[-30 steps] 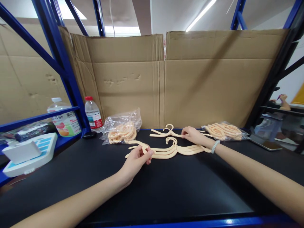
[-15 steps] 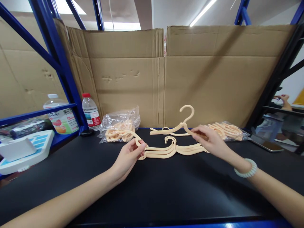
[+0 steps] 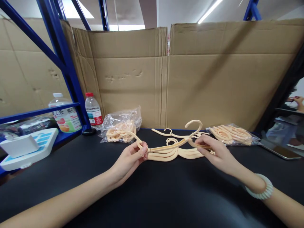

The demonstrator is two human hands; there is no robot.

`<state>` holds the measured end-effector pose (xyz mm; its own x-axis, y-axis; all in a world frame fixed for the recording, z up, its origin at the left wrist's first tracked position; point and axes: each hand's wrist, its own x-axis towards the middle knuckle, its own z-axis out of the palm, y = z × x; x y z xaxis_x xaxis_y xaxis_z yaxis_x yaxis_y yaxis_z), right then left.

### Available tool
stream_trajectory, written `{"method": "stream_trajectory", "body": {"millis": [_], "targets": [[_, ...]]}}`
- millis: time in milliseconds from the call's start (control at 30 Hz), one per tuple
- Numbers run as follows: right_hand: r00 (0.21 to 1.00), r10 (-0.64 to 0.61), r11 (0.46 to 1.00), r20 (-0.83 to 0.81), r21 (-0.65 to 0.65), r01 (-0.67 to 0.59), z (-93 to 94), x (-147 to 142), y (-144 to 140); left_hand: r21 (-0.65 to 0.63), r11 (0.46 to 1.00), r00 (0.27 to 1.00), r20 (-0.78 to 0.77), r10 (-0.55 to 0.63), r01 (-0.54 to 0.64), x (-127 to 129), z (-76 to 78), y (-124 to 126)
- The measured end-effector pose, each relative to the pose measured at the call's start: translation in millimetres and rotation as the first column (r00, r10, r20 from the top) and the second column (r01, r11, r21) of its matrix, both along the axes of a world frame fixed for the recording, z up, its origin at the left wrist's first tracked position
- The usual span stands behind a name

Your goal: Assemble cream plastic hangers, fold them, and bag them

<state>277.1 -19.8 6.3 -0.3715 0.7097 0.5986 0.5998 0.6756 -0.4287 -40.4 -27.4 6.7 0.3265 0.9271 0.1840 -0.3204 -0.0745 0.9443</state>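
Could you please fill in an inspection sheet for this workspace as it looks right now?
Surface: black tabletop with a blue front edge.
Job's things: one peach hanger held up at both ends; a stack of hangers lies flat under it; a single hanger lies behind.
Clutter: two bags of hangers, two bottles, a white device, a tablet.
Grippers: left hand pinches one end, right hand grips the other.
Cables: nothing seen.
Surroundings: cardboard walls, blue racking.
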Motion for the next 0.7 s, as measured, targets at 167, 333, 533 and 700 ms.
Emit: {"method": "stream_trajectory", "body": {"millis": [167,333,533,700], "targets": [[1.000,-0.007,1.000,0.008,0.017,0.007,0.8,-2.8,-2.5,-0.060,0.998,1.000,0.021,-0.004,0.005,0.9,1.5,-2.2],[1.000,-0.002,0.998,0.014,0.057,0.001,0.0,-6.7,-4.9,-0.098,0.995,1.000,0.014,-0.012,0.013,2.0,2.0,-2.1],[1.000,-0.014,0.991,0.028,0.135,0.010,-0.3,-6.8,-4.7,-0.162,0.987,0.999,0.028,0.020,-0.016,3.6,5.1,-3.3],[0.999,-0.006,0.973,0.031,0.232,-0.001,-0.6,-8.5,-6.2,-0.177,0.984,0.998,0.048,0.032,-0.023,3.4,3.9,-2.2]]}}
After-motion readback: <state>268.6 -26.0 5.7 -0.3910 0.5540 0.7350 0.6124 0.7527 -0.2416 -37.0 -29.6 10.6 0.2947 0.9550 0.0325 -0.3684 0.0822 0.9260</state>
